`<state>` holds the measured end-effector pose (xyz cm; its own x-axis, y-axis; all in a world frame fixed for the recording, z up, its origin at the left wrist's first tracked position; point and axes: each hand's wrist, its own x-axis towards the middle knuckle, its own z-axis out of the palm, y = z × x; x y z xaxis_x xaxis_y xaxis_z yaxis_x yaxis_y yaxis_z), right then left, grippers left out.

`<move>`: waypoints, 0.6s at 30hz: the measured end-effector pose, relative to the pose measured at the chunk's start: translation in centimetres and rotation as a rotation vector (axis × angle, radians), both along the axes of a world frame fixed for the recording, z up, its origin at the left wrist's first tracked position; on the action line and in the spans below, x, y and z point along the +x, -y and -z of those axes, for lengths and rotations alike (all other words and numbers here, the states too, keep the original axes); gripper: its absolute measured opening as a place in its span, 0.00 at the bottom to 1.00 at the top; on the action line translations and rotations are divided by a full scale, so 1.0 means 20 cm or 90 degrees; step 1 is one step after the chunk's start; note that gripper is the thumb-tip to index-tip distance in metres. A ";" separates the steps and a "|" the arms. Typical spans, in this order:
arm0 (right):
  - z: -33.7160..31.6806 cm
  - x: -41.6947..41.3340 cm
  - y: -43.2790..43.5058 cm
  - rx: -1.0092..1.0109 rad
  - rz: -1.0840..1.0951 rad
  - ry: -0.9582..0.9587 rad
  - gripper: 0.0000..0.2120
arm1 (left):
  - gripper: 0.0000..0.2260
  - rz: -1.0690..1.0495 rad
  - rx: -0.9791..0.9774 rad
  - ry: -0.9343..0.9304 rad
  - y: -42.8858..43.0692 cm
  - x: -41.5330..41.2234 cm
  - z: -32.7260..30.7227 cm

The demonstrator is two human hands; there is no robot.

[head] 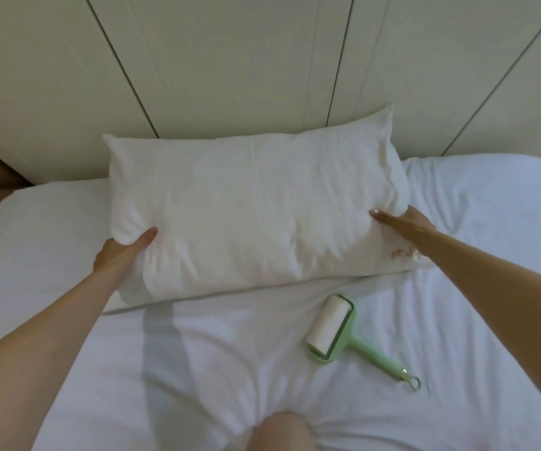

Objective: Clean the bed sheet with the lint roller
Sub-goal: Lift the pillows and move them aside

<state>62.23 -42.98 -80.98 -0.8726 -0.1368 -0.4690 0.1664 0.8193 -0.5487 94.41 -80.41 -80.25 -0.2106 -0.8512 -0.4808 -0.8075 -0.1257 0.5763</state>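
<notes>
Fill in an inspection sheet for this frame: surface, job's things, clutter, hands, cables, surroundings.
Surface: white bed sheet, wrinkled.
Job's things: green lint roller lying untouched on the sheet, near the pillow's right end.
Clutter: white pillow at the head of the bed; small brownish mark at its right corner.
Hands: left hand and right hand grip the pillow's ends.
Cables: nothing seen.
Surroundings: pale panelled wall behind; a knee at the bottom edge.

Item count: one pillow (246, 206), one lint roller (331, 330) and one bed sheet (197, 369). Hands, two in total: one left hand (122, 252) and one right hand (405, 222). Remaining items: one knee (282, 431) at the lower edge, one small pinkish mark (404, 253) on the pillow, and one metal ring (414, 382) at the roller's handle end.
</notes>
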 end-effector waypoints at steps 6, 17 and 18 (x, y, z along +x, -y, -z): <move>-0.11 0.17 0.23 0.038 -0.003 -0.211 0.23 | 0.23 -0.013 -0.264 0.072 -0.28 -0.27 -0.14; -0.50 0.32 0.26 -0.260 0.112 -0.258 0.19 | 0.15 0.096 -0.480 -0.105 -0.88 -0.71 -0.75; -0.53 0.30 0.21 -0.285 0.149 -0.253 0.18 | 0.14 0.113 -0.499 -0.129 -0.93 -0.75 -0.79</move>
